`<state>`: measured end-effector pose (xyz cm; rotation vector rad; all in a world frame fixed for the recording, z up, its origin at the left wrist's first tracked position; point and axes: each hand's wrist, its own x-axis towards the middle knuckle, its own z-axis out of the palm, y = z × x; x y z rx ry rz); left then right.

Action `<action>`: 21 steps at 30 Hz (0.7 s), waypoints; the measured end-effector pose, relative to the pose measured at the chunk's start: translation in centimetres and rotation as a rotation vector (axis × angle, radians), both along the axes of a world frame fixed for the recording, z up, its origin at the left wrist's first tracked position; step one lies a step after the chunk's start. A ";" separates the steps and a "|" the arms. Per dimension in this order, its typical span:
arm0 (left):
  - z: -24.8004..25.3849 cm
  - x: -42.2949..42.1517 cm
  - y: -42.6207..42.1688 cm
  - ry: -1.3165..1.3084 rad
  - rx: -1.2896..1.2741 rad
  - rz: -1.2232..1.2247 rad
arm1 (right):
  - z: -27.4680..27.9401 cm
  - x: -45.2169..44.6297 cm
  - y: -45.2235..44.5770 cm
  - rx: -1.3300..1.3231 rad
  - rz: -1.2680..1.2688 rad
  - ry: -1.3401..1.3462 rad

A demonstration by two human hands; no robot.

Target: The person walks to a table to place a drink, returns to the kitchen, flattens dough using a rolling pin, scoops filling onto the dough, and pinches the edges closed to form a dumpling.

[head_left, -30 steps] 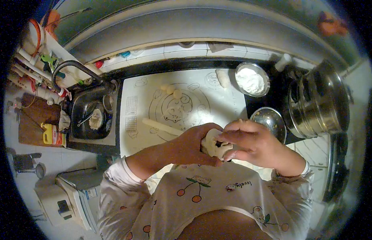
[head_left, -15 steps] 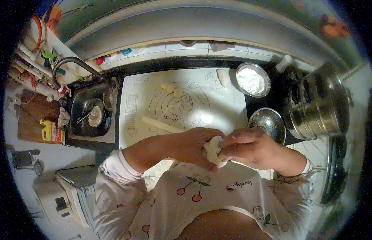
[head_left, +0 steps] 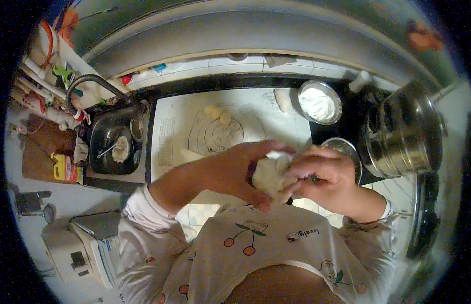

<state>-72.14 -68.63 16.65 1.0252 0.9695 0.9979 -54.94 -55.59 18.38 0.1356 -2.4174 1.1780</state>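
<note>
My left hand (head_left: 245, 169) is cupped around a soft white dough bun (head_left: 268, 176) in front of my chest, thumb below and fingers above. From the other side, my right hand (head_left: 321, 175) pinches the bun's edge between thumb and fingers. Beyond the hands lies a white printed pastry mat (head_left: 167, 109). Several small dough pieces (head_left: 218, 114) rest on it, and a longer roll of dough (head_left: 282, 100) sits at its far right. A pale rolling pin (head_left: 191, 154) is mostly hidden behind my left hand and forearm.
A steel bowl of white flour (head_left: 319, 104) stands at the back right. Nearer, another steel bowl (head_left: 354, 152) is partly covered by my right hand. A tall steel steamer (head_left: 402, 134) stands at the right. The black sink (head_left: 101, 134) with its tap is at the left, beside a yellow bottle (head_left: 59, 166).
Both hands have moved up slightly with the bun. The left hand has turned and opened wider around it, so more of the bun shows. The right hand still pinches the edge.
</note>
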 end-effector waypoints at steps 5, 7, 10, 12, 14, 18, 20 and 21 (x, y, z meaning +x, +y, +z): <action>-4.9 3.3 -0.9 0.014 0.202 0.438 | -1.8 -0.9 -0.1 -0.012 -0.159 -0.060; -6.4 3.5 -0.7 0.147 0.203 0.508 | -1.9 -1.0 -0.4 -0.031 -0.160 -0.157; -6.5 3.3 -0.9 0.185 0.244 0.519 | -1.6 -1.0 -0.2 -0.016 -0.119 -0.195; -6.3 3.3 -1.1 0.254 0.261 0.524 | -1.6 -1.1 0.0 0.014 -0.086 -0.227; -6.1 3.1 -1.4 0.394 0.275 0.545 | -1.7 -1.3 0.0 0.051 -0.042 -0.241; -5.7 2.8 -1.9 0.333 0.218 0.499 | -2.8 -1.5 0.0 0.095 0.047 -0.167; -5.5 2.2 -2.0 0.315 0.162 0.404 | -3.0 -1.3 0.0 0.121 0.070 -0.133; -5.3 2.2 -2.1 0.348 0.204 0.412 | -2.8 -1.3 0.1 0.086 0.093 -0.159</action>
